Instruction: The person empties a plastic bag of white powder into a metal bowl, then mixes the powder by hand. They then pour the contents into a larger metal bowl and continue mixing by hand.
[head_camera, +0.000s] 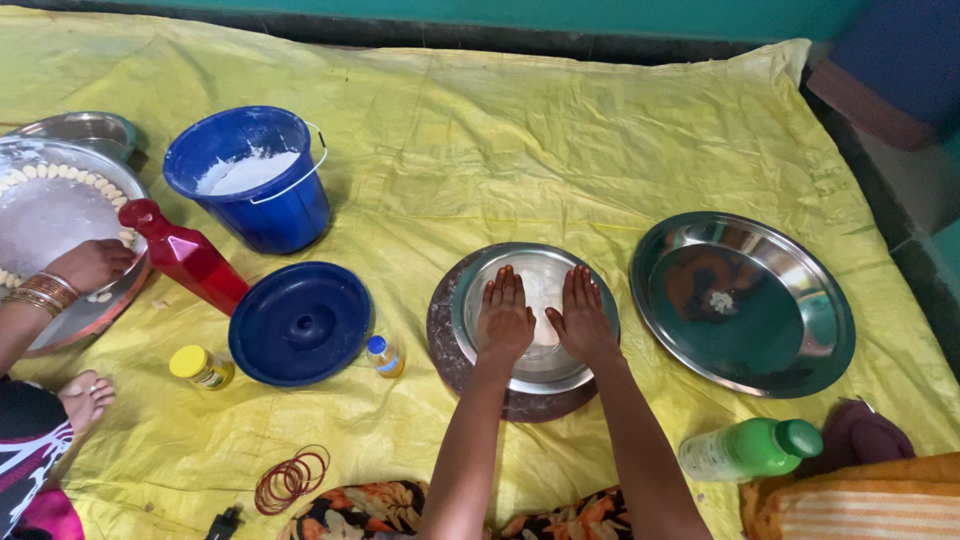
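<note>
Hands pressed flat on white dough in a steel plate, palms open, nothing gripped.

Yellow sheet (520, 150) is spread beneath; left hand (505, 318) and right hand (582, 318) are laid on the dough (543, 290) within its plate (470, 300). An almost bare steel tray (800, 300) sits right; a blue bucket (280, 215) of white flour, far left. Dough could be torn by uneven pressing.

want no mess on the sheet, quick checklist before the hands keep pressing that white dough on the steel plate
1. Both palms flat on the dough: left hand, right hand, ok.
2. White dough inside the small steel plate: ok.
3. Plate centred on the round board: ok.
4. Big steel plate within reach: ok.
5. Blue bucket upright: ok.
6. Dough thickness: cannot tell.
</note>
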